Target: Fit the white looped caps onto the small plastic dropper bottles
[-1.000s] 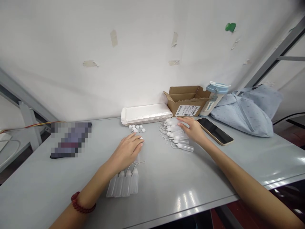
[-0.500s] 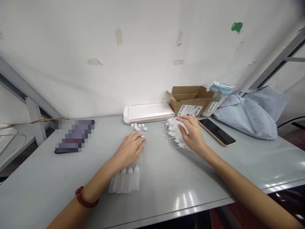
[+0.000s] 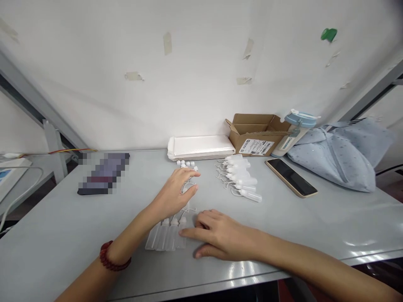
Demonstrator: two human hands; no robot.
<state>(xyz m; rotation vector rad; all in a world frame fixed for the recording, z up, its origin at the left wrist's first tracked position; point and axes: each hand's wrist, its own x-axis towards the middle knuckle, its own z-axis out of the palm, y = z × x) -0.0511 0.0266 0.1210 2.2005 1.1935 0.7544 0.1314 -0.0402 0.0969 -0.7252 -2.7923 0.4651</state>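
Note:
My left hand (image 3: 173, 191) hovers over the table with thumb and fingers apart, holding nothing visible. Just beyond its fingertips lie several small white caps (image 3: 183, 163). Below it, several clear plastic squeeze bottles (image 3: 164, 237) lie side by side in a row, thin white tubes or tails at their necks. My right hand (image 3: 222, 237) is at the right end of this row, index finger stretched out onto or just over the last bottle, thumb apart, other fingers loosely curled. A heap of similar bottles (image 3: 245, 180) lies farther right, their tails pointing left.
Flat white cartons (image 3: 201, 147) and an open cardboard box (image 3: 256, 136) stand against the wall. A blue-lidded tumbler (image 3: 292, 132), a phone (image 3: 291, 178) and a light blue cloth bag (image 3: 333, 155) are to the right. A pixelated dark item (image 3: 105, 172) lies left.
My right hand has left the bottle heap and moved down and left to the row. My left thumb and fingers have spread wider apart. The camera view has shifted slightly.

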